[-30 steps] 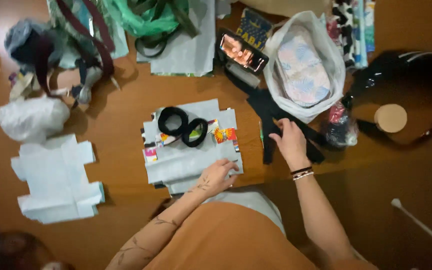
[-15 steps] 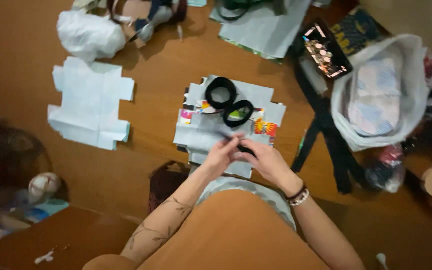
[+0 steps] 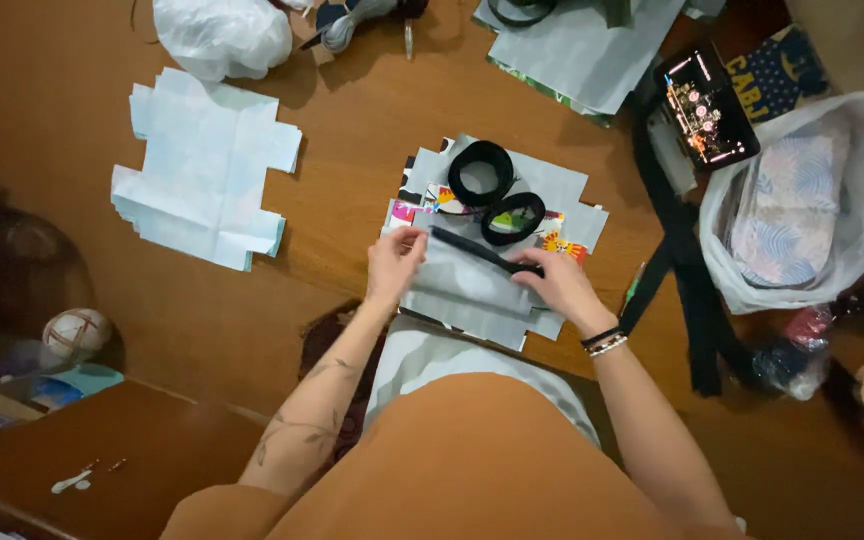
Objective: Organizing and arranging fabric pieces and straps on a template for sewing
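Black strap [image 3: 487, 253] lies only partly laid across the flattened carton [image 3: 492, 290], left hand [image 3: 395, 262] and right hand [image 3: 552, 282] fingers pinching its ends, two rolls [image 3: 497, 195] just beyond unused.

Brown wooden table [image 3: 352, 140] fills most of view, lit warm and dim. Darker wooden furniture [image 3: 102, 450] at lower left. Left edge in shadow; patterned ball [image 3: 76, 332] sits there near a dark round object.
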